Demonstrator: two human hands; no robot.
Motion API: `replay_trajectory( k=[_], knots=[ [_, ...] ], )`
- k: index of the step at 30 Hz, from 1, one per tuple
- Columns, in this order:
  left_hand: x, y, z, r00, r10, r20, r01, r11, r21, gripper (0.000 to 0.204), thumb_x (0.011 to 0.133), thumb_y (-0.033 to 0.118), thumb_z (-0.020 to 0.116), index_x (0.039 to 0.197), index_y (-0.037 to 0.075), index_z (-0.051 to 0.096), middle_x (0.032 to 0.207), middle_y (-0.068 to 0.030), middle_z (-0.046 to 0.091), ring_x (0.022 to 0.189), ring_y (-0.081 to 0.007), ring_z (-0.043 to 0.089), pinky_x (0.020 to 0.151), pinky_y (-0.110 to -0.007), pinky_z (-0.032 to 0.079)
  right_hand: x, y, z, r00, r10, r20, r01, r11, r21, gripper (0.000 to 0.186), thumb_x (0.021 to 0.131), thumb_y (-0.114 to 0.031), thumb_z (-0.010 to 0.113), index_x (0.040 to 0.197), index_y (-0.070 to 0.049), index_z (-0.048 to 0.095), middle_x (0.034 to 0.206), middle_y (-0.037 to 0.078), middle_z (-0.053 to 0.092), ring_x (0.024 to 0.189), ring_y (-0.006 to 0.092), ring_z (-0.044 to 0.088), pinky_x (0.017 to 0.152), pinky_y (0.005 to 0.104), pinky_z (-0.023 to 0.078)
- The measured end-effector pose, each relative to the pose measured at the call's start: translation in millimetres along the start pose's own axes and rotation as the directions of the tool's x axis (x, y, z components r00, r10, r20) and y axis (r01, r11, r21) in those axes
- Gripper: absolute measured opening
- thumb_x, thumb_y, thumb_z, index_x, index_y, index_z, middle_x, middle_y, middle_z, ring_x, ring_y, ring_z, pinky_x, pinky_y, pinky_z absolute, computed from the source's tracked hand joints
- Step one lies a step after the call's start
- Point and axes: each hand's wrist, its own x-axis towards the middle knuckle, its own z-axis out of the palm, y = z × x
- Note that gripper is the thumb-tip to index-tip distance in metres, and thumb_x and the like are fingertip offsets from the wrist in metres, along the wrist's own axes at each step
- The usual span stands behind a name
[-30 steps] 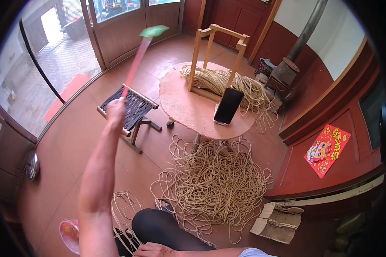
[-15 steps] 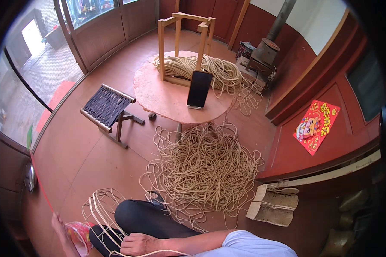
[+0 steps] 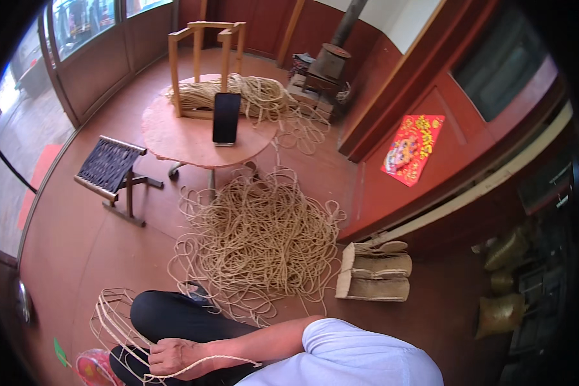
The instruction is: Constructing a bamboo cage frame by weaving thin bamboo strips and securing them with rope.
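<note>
Right hand [image 3: 174, 357]: fingers curled, grip seemingly pinching the pale openwork cage [image 3: 118, 330], lower left of the frame.
Left hand: out of view; grip cannot be told.
Cord [image 3: 220, 358]: crosses the wrist [image 3: 207, 351].
Cage: steadying appears underway; next move likely calls for firm hold.

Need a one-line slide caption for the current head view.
The right hand holds an open, basket-like frame, with a tangled rope pile on the floor ahead.
</note>
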Motion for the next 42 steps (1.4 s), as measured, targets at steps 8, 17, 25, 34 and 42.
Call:
replay_trajectory(
  k=[8,17,25,34,42],
  knots=[
    [-38,32,13,0.980,0.138,0.141,-0.151,0.984,0.089,0.032,0.111,0.027,0.067,0.128,0.000,0.071,0.115,-0.0112,0.074,0.107,-0.0240,0.071,0.094,-0.038,0.057,-4,-1,-1,0.994,-0.003,-0.107,-0.006,0.996,-0.092,0.014,0.080,-0.014,0.072,0.085,-0.011,0.059,0.090,0.006,0.062,0.093,0.0295,0.064,0.080,0.0435,0.051],
    [-70,79,38,0.907,0.283,0.312,-0.340,0.929,0.145,0.033,0.111,0.027,0.070,0.127,-0.002,0.072,0.113,-0.0139,0.075,0.105,-0.0260,0.071,0.093,-0.040,0.058,-4,5,6,0.995,-0.049,-0.092,0.040,0.994,-0.101,0.018,0.079,-0.018,0.074,0.081,-0.011,0.058,0.086,0.007,0.063,0.089,0.0309,0.066,0.078,0.0442,0.053],
    [-119,111,99,0.841,0.458,0.289,-0.494,0.868,0.061,0.035,0.110,0.028,0.072,0.126,-0.003,0.073,0.111,-0.0163,0.075,0.103,-0.0278,0.071,0.093,-0.041,0.058,-2,2,12,0.995,-0.014,-0.099,0.012,1.000,-0.028,0.024,0.088,-0.020,0.078,0.080,-0.008,0.059,0.087,0.010,0.064,0.092,0.0339,0.066,0.082,0.0475,0.054],
    [-195,134,129,0.897,0.278,0.343,-0.320,0.945,0.071,0.043,0.108,0.013,0.075,0.146,-0.002,0.061,0.120,-0.0155,0.074,0.105,-0.0249,0.072,0.096,-0.037,0.059,0,-1,4,0.998,-0.005,-0.069,0.004,1.000,-0.007,0.021,0.091,-0.021,0.076,0.085,-0.007,0.062,0.091,0.011,0.065,0.094,0.0344,0.065,0.082,0.0463,0.054],
    [-216,88,107,0.895,-0.165,0.414,0.179,0.984,0.005,0.024,0.112,0.020,0.071,0.132,0.009,0.069,0.091,-0.0038,0.071,0.071,-0.0115,0.065,0.059,-0.025,0.056,0,0,-3,1.000,0.004,-0.029,-0.004,1.000,-0.023,0.021,0.097,-0.024,0.076,0.094,-0.007,0.064,0.095,0.011,0.064,0.097,0.0342,0.065,0.084,0.0460,0.053]
  ],
)
